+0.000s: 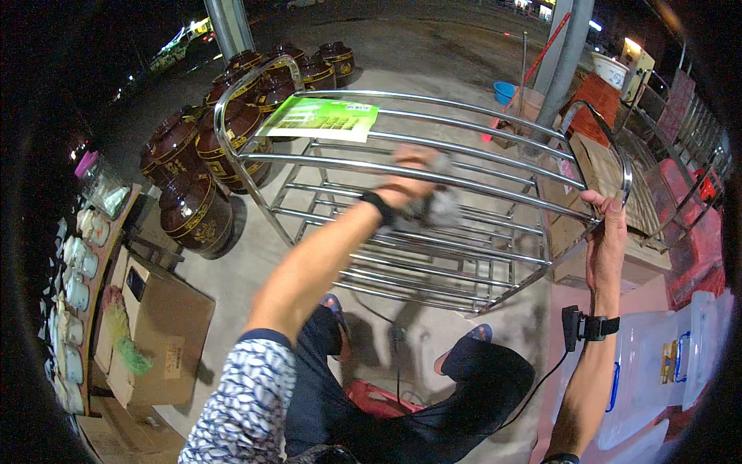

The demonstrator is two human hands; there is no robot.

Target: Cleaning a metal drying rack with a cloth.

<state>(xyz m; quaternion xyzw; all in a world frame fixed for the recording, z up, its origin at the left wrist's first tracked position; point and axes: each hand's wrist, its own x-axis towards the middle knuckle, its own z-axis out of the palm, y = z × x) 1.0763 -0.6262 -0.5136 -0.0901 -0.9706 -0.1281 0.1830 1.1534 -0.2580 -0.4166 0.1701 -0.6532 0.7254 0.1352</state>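
Note:
A shiny metal tube rack (479,184) with several tiers of bars stands in front of me. My left hand (412,176), smeared by motion, is closed on a grey cloth (437,207) against the upper bars near the middle of the rack. The cloth is blurred and partly hidden behind a bar. At the rack's right end, my right hand (607,220) is closed round the frame by the corner. A green and white printed sheet (321,118) lies across the upper left bars.
Several dark brown jars (195,213) stand at the left. Nearer are a cardboard box (174,340) with a brush and phone on top, and a shelf of white pots (76,286). Clear plastic bins (645,371) and cardboard (610,263) lie right. A black cable runs between my legs.

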